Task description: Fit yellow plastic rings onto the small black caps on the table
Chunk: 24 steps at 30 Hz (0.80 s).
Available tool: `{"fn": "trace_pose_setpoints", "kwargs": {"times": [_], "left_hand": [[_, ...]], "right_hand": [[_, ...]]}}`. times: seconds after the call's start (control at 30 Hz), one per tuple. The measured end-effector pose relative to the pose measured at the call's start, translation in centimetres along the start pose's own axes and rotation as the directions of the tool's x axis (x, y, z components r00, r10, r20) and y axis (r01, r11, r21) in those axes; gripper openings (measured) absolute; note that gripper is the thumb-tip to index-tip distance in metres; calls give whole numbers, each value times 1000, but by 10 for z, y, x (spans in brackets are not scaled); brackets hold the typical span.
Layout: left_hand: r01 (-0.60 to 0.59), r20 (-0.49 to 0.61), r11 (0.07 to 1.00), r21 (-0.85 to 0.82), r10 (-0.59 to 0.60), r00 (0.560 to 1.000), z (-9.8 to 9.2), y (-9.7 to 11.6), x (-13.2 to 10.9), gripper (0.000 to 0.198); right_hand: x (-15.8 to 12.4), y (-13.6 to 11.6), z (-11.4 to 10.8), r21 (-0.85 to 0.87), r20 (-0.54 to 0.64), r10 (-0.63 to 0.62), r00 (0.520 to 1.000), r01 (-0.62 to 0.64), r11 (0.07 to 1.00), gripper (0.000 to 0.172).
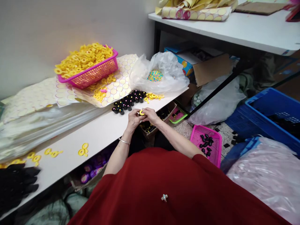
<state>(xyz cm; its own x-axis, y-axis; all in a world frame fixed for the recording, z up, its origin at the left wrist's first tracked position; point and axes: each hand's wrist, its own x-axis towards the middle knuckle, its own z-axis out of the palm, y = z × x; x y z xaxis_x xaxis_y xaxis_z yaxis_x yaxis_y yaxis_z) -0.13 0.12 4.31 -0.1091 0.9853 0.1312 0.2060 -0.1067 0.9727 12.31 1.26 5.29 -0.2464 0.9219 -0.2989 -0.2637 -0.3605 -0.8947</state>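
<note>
My left hand [133, 119] and my right hand [150, 115] meet at the front edge of the white table [93, 134]. Both pinch one small yellow ring-shaped piece [142, 112] between their fingertips. Just beyond them a cluster of small black caps [128, 101] sits on the table, with loose yellow rings [153, 96] beside it. A silver bracelet is on my left wrist.
A pink basket [91, 73] heaped with yellow rings stands at the back on sticker sheets [117, 84]. A clear bag [161, 75] holds coloured beads. Below right are a pink tray [207, 143] with black parts, a blue crate [272, 115] and plastic bags.
</note>
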Motion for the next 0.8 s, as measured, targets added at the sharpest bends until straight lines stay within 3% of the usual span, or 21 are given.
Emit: {"fn": "trace_pose_setpoints", "kwargs": {"times": [0.13,0.23,0.4,0.47,0.6,0.7,0.8], "left_hand": [[-285,20,945,162,286,958,-2,15,-21,30],[-417,34,885,209,419,907,-1,25,-38,37],[-563,63,806,183,562,825,6,34,-55,38],[-580,79,797,168,576,814,8,34,-57,38],[-510,97,854,96,502,859,9,27,-58,37],[-392,85,920,14,390,917,10,21,-60,37],[-324,53,942,-89,329,943,14,20,-62,48]], "right_hand": [[-33,-15,-15,-24,180,-6,984,10,1000,41],[-54,-26,-19,8,237,6,971,-9,1000,50],[-73,-25,-17,57,173,-38,984,29,998,46],[-77,-22,-16,76,130,-65,989,56,996,46],[-83,-19,-17,90,110,-2,994,-8,996,49],[-83,-21,-25,114,200,64,978,-89,989,57],[-82,-19,-39,191,317,71,946,-137,972,61]]}}
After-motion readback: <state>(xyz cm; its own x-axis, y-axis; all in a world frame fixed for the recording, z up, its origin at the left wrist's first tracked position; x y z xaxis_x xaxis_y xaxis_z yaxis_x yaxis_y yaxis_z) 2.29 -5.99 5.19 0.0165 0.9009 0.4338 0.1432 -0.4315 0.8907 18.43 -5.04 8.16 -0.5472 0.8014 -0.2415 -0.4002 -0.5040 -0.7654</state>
